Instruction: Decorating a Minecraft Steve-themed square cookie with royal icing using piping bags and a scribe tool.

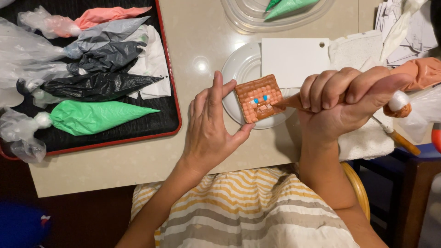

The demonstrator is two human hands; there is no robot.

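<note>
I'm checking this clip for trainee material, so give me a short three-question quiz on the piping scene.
1. True or false: the right hand grips an orange piping bag whose tip points at the square cookie.
2. What does the left hand do?
A. lifts the green piping bag
B. steadies the cookie at its edge with its fingers
C. holds the white card
3. Fill in: the cookie lies over a white ____.

Key:
1. True
2. B
3. plate
</note>
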